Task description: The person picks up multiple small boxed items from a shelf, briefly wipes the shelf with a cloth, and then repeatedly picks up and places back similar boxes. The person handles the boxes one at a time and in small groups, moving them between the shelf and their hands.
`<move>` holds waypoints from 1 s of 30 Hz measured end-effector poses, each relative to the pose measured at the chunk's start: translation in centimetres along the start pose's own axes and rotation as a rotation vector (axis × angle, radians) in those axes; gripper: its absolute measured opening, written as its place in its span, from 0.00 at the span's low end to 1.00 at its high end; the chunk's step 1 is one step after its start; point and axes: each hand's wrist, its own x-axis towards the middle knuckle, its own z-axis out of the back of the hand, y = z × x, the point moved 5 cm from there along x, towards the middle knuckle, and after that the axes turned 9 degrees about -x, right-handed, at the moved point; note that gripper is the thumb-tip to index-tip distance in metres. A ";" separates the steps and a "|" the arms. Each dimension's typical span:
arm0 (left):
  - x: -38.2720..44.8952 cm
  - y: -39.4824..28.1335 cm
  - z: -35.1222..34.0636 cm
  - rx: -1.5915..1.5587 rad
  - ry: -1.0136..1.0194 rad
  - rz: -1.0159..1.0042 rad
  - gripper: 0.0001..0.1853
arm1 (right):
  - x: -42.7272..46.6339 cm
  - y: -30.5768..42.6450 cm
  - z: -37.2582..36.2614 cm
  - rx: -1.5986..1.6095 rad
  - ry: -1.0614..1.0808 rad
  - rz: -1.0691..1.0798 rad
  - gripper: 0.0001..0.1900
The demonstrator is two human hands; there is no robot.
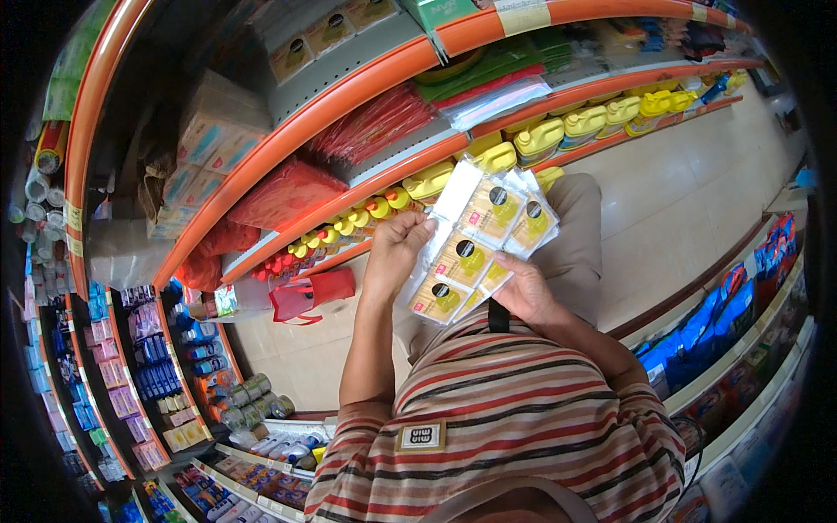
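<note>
My left hand [400, 245] pinches the clear plastic edge of several flat packets [451, 263] between thumb and fingers. These packets have printed tan fronts with a yellow-green patch and a black round mark, and they are fanned in overlapping rows. From below right, my right hand [526, 291] grips the same bunch, its thumb on top and the other fingers mostly hidden beneath. The bunch hangs in front of my waist, above my trouser leg [575, 229]. Similar packets [327, 33] lie flat on the grey upper shelf [366, 55] ahead.
Orange-edged shelving [314, 121] curves close ahead, holding boxed goods [219, 131], red bags [288, 193] and yellow jugs [539, 140]. A red tote bag [314, 294] stands on the tiled floor [680, 189]. Blue packages [703, 327] line a shelf at right; more stocked shelves [147, 359] stand at left.
</note>
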 end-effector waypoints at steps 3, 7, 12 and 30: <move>0.0 0.3 0.2 -0.039 0.018 0.028 0.07 | 0.0 0.0 0.0 0.000 -0.017 0.004 0.25; -0.5 -0.2 -0.7 -0.195 0.115 0.132 0.13 | 0.0 0.0 -0.1 0.032 -0.027 -0.026 0.26; -0.5 0.2 -0.4 -0.181 0.159 0.076 0.20 | 0.1 0.0 0.2 0.052 -0.026 -0.024 0.27; -0.2 0.5 0.6 -0.100 0.122 0.106 0.08 | -0.2 0.0 -0.1 0.008 -0.003 -0.039 0.27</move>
